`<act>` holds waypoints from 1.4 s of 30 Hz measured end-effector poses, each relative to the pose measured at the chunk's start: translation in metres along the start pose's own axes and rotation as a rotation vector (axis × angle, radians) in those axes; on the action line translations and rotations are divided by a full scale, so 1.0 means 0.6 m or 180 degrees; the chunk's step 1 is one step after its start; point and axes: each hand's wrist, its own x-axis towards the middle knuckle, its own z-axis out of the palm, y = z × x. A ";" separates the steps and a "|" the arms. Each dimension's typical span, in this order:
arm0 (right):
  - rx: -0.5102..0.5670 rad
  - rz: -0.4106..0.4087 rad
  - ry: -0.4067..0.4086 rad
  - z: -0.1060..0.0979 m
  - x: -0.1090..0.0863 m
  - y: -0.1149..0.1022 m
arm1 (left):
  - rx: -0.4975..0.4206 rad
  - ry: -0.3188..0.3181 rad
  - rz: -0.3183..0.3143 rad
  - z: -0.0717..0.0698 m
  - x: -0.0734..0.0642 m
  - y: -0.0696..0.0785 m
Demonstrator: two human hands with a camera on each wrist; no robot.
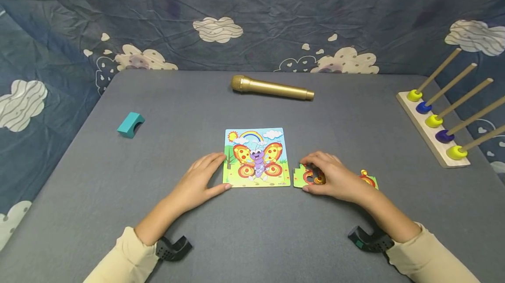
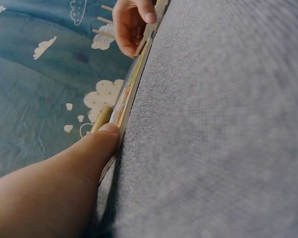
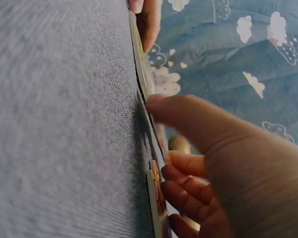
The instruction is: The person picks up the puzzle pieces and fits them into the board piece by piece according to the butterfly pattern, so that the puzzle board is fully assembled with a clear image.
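A square butterfly puzzle board [image 1: 257, 157] lies flat at the middle of the table. My left hand [image 1: 201, 180] rests at its left side, fingertips against the left edge and thumb at the near left corner; that thumb [image 2: 108, 128] shows on the board's edge in the left wrist view. Just right of the board, my right hand [image 1: 335, 177] pinches a green, red and yellow puzzle piece [image 1: 298, 177] between thumb and fingers, close over the table. The hand covers part of the piece. Another puzzle piece [image 1: 370, 180] lies partly hidden behind the right wrist.
A gold microphone [image 1: 276, 89] lies beyond the board. At the left stands a teal arch block [image 1: 131, 125]. A wooden peg rack [image 1: 432, 131] with yellow and blue beads is at the right edge. A dark cloud-print cloth [image 1: 252, 24] hangs behind the table.
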 end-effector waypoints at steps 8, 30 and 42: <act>0.0091 -0.0350 0.0257 -0.004 0.014 -0.027 | 0.0037 0.0121 0.0065 0.006 0.004 -0.001; -0.0068 -0.0484 0.0023 0.083 0.137 -0.111 | 0.0158 -0.0005 0.0156 0.007 0.008 -0.001; -0.0017 -0.0291 -0.0024 0.097 0.144 -0.107 | 0.0058 0.0133 0.0590 0.007 0.009 -0.002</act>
